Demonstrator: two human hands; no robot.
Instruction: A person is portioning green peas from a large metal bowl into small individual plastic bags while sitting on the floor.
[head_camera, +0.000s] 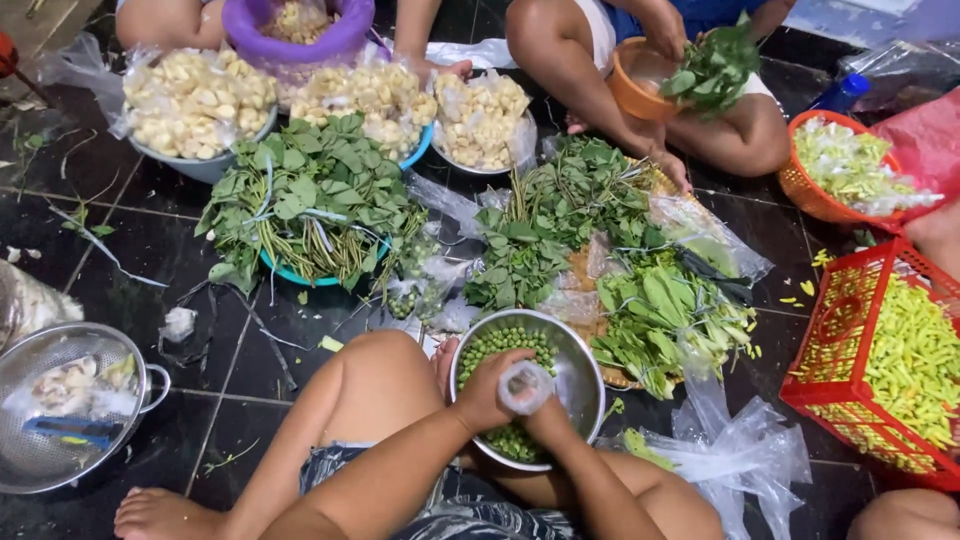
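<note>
Hands twisting a small clear bag over a steel bowl of green peas

Above the steel bowl (580, 375), both hands grip a small clear plastic bag (525, 385): the left hand (490, 390) wraps its side, the right hand (548, 420) pinches from below. Green peas (500, 345) fill the bowl; leafy stalks (665, 315) lie just right of it.

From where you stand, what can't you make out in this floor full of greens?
- Head view: whether the small clear bag holds anything; it is blurred and wrapped by the left hand and right hand.
- The near part of the steel bowl of green peas; the hands cover it.
- The red crate of yellow-green pieces; cut off by the right edge.
</note>
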